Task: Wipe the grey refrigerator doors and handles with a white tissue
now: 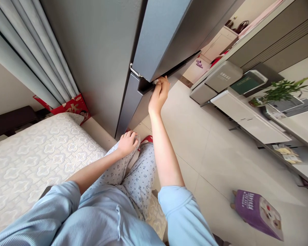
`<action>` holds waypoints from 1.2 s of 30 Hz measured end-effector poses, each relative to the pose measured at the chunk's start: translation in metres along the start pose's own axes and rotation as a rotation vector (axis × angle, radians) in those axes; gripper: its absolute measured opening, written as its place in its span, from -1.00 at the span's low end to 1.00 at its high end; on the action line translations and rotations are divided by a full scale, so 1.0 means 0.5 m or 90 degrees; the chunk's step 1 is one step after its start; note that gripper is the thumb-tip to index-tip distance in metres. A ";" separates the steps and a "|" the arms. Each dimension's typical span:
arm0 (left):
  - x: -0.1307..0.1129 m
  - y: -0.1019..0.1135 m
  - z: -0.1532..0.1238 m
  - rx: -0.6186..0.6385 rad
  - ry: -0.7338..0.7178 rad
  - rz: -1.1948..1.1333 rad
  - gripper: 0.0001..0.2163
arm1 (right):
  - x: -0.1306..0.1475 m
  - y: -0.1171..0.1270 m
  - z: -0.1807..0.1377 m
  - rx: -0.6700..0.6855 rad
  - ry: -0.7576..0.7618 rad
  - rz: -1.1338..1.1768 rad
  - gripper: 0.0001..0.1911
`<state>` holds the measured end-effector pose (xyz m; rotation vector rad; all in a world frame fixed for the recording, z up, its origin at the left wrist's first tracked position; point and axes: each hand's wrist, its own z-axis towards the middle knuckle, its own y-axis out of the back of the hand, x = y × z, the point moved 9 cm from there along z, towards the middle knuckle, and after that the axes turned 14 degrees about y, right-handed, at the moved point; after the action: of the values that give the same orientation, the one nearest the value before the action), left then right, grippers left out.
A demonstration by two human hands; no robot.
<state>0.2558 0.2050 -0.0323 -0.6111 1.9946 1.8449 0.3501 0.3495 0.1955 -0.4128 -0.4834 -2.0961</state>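
Note:
My right hand (pixel 159 93) reaches up to the tall grey fridge (pixel 166 37) and its fingers curl round the recessed handle at the lower edge of the upper door. The lower door (pixel 129 102) sits just below that gap. My left hand (pixel 127 142) rests closed on my knee, on the flowered trousers (pixel 138 171). Nothing shows inside that fist.
A quilted white mattress (pixel 28 160) lies at the left, under grey curtains (pixel 28 51) and a red box (pixel 72 106). A long low cabinet (pixel 248 116) with a potted plant (pixel 279 92) runs along the right. A purple bag (pixel 256 213) lies on the tiled floor (pixel 207 150).

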 end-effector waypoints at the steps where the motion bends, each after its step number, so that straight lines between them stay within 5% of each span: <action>1: -0.001 0.001 -0.001 -0.002 -0.002 0.001 -0.69 | 0.012 -0.003 -0.008 0.002 0.004 0.002 -0.61; 13: 0.002 0.000 -0.007 -0.008 -0.003 0.022 -0.68 | 0.149 0.006 -0.067 -0.015 0.085 -0.012 -0.56; 28: 0.005 0.007 -0.014 0.001 0.000 0.018 -0.66 | 0.050 0.008 -0.025 0.003 0.078 -0.008 -0.50; 36: 0.003 0.004 -0.014 0.003 0.006 0.015 -0.66 | 0.017 0.032 0.002 -0.091 0.064 -0.042 -0.57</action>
<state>0.2538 0.1982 -0.0306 -0.5985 2.0188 1.8535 0.3593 0.3355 0.2032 -0.3754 -0.2923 -2.2109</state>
